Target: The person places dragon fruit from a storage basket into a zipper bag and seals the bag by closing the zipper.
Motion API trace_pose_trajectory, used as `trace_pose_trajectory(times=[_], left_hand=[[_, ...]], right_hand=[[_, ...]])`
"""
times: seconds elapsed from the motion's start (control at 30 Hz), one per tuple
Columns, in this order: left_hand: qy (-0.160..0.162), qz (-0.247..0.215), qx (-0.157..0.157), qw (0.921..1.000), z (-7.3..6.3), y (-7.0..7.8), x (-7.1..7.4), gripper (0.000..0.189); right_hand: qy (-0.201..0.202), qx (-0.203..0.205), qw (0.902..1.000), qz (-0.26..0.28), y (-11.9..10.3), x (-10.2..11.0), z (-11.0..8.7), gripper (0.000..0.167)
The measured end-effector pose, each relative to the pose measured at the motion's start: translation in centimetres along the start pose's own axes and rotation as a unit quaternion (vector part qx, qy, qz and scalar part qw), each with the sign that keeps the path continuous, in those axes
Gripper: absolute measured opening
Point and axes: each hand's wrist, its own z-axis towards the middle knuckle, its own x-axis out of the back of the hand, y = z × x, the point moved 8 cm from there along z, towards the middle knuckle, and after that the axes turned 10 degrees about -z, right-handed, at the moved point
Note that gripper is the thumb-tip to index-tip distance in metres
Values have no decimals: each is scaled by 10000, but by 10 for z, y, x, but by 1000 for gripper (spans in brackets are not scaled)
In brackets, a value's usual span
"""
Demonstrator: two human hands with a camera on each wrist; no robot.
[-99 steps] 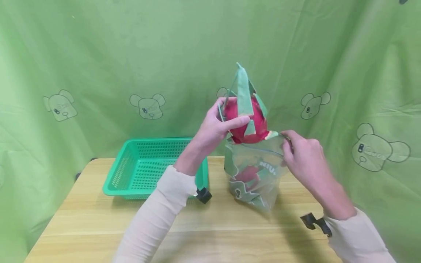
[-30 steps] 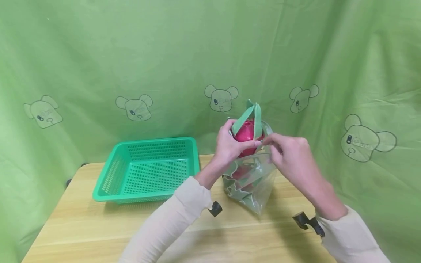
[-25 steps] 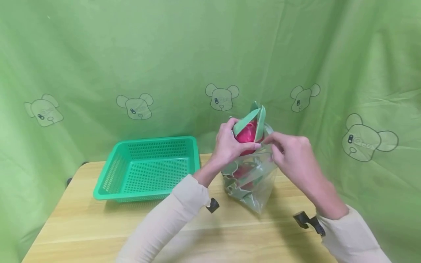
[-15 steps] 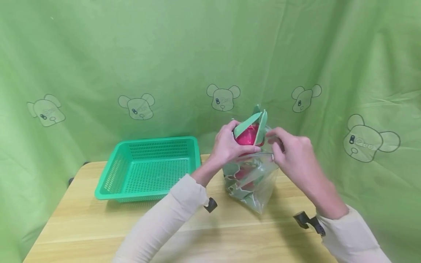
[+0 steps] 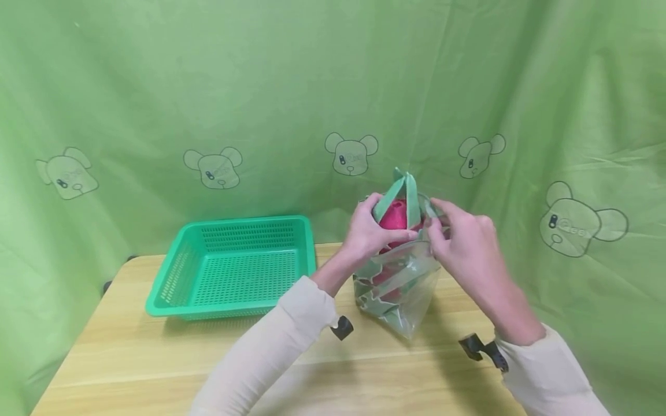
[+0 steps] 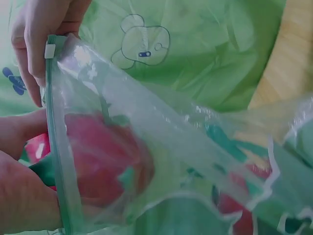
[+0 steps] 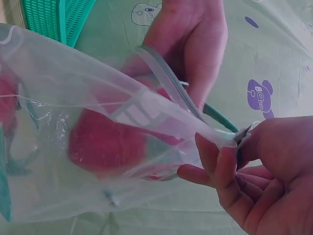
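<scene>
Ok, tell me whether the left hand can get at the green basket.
Probably yes: nothing visible stands between the left hand and the green basket to its left, though that hand must first release the red fruit-like item.

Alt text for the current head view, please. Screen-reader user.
A person's left hand grips a red dragon fruit with green leaves, partly inside a clear zip bag, while the right hand pinches the bag's rim. A green perforated basket sits to the left on a wooden table, before a green cloth printed with cartoon animal heads.
</scene>
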Motion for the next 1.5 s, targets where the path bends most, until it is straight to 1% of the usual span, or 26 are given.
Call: trace_pose_trajectory(times=[0.07,0.17,0.27,0.4,0.53,0.77,0.93,1.03,1.13,1.2,1.3,1.4,1.43,1.5], left_hand=[[-91,511,-55,9986,-1,1,0,63],[-145,1184,-180,9927,-1,3,0,62],[-194,1646,-282,9858,-2,4,1,62],[-409,2025,-370,9777,-4,7,1,62],[-653,2256,-359,9714,-4,7,0,60],[-1124,2329,-160,9659,-4,5,-6,53],[-1238,2481,-103,9607,-4,7,-6,48],[-1353,2688,-171,9535,-4,8,-6,50],[-1560,2805,-209,9469,-3,7,-6,50],[-1670,2716,-150,9477,-2,4,-6,47],[-1615,2321,33,9592,0,-2,-3,36],[-1515,1979,99,9684,3,-8,-1,28],[-1509,1909,110,9699,3,-9,-1,24],[-1613,1964,85,9671,2,-10,-2,21]], right_hand=[[37,4,10000,23,1,1,-1,42],[103,42,9999,71,1,3,-1,40],[164,104,9997,122,0,4,-1,38],[280,228,9992,170,-2,6,-1,38],[402,324,9986,150,-3,9,-1,38],[338,324,9988,169,-2,8,-1,38],[342,365,9987,138,-3,8,0,38],[349,385,9986,88,-4,8,1,37],[304,353,9989,55,-4,8,0,38],[264,336,9991,54,-4,8,0,38],[219,304,9993,82,-3,7,-2,39],[262,321,9991,72,-3,7,-3,39],[274,323,9991,70,-3,7,-3,39],[282,321,9991,58,-2,7,-4,39]])
